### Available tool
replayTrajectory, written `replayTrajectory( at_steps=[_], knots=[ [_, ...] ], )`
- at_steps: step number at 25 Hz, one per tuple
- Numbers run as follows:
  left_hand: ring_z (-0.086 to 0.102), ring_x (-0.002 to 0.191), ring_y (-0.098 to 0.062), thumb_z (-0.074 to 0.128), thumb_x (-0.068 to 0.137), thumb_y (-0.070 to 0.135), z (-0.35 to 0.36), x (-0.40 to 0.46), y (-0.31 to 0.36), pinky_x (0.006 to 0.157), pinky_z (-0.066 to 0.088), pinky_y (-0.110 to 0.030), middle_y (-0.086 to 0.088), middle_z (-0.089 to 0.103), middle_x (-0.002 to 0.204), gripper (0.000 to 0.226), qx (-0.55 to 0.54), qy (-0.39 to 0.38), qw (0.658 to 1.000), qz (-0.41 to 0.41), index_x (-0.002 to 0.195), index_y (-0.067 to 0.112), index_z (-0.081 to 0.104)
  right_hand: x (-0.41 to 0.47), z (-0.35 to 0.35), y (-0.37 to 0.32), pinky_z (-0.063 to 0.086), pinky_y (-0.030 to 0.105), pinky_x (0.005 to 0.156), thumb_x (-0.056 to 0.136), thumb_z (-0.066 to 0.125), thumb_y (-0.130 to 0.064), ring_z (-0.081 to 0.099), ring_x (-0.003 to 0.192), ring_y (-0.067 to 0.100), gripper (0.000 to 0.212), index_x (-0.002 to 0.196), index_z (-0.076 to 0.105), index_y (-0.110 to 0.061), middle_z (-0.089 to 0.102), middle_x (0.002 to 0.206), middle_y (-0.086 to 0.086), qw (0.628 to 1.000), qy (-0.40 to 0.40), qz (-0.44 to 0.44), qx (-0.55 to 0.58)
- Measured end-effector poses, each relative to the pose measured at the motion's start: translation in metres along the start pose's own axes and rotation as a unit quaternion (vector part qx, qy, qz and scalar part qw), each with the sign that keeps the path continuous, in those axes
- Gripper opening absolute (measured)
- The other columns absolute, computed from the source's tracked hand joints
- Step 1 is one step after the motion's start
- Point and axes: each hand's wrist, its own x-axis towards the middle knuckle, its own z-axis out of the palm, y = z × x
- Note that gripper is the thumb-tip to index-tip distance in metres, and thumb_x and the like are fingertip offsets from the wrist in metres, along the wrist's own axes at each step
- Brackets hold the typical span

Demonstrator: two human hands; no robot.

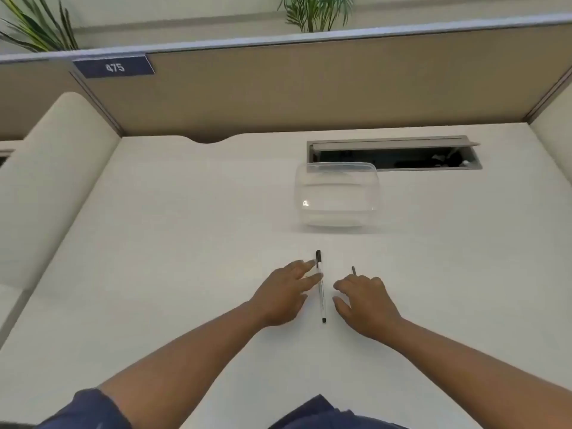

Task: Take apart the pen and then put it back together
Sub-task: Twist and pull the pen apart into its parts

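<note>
A clear-barrelled pen (321,292) with a black cap at its far end and a black plug at its near end lies flat on the white desk (185,243), pointing away from me. My left hand (284,292) rests just left of it, fingers spread, two fingertips touching the barrel near the cap. My right hand (365,301) lies to the right of the pen, fingers curled down on the desk. A small dark piece (353,270) pokes out beyond its fingertips; whether the hand holds it I cannot tell.
A clear plastic container (335,196) with a lid stands beyond the pen. Behind it is an open cable hatch (393,154) in the desk. Beige partition walls (309,94) close the back and sides.
</note>
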Motion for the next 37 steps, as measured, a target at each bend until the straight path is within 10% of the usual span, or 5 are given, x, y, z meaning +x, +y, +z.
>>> replayTrajectory(
  at_steps=[7,18,26,32,37],
  knots=[
    [0.048,0.127,-0.033,0.055,0.096,0.013,0.02,0.017,-0.003,0.074,0.057,-0.04,0.001,0.042,0.157,0.048,0.073,-0.004,0.996,0.045,0.141,0.027,0.053,-0.001,0.011,-0.008,0.048,0.035,0.068,0.093,0.052,-0.05,0.056,0.074,0.02,0.032,0.078,0.05,-0.022,0.052,0.078,-0.007,0.99,-0.089,0.049,0.095],
    [0.058,0.095,-0.024,0.057,0.095,0.015,0.011,0.02,0.002,0.058,0.048,-0.033,0.008,0.068,0.118,0.013,0.067,0.002,0.998,0.016,0.099,0.02,0.068,0.0,0.013,-0.011,0.049,0.035,0.067,0.09,0.057,-0.035,0.06,0.076,0.021,0.017,0.079,0.056,-0.022,0.065,0.082,-0.003,0.982,-0.102,0.093,0.128],
    [0.056,0.082,-0.026,0.057,0.097,0.025,-0.012,0.002,0.014,0.055,0.045,-0.034,0.003,0.066,0.081,0.009,0.042,0.097,0.994,-0.04,0.094,0.019,0.062,-0.008,-0.013,-0.007,0.057,0.033,0.068,0.088,0.07,-0.016,0.069,0.066,0.012,0.003,0.086,0.071,-0.016,0.075,0.072,0.005,0.889,-0.031,0.17,0.425],
    [0.054,0.097,-0.016,0.056,0.096,0.049,-0.045,-0.008,0.041,0.089,0.04,-0.034,0.009,0.068,0.101,0.036,-0.028,0.065,0.997,-0.041,0.13,0.036,0.059,-0.022,-0.042,-0.019,0.058,0.038,0.078,0.086,0.074,-0.009,0.072,0.073,0.017,0.007,0.091,0.072,-0.014,0.076,0.077,0.01,0.85,0.023,0.125,0.511],
    [0.054,0.086,-0.015,0.046,0.104,0.039,-0.065,-0.017,0.061,0.077,0.051,-0.044,0.004,0.058,0.084,0.021,-0.135,0.029,0.99,-0.031,0.108,0.034,0.066,-0.035,-0.059,-0.029,0.057,0.028,0.071,0.088,0.072,-0.004,0.072,0.075,0.017,0.01,0.091,0.073,-0.013,0.076,0.08,0.011,0.827,0.046,0.079,0.555]
  ],
)
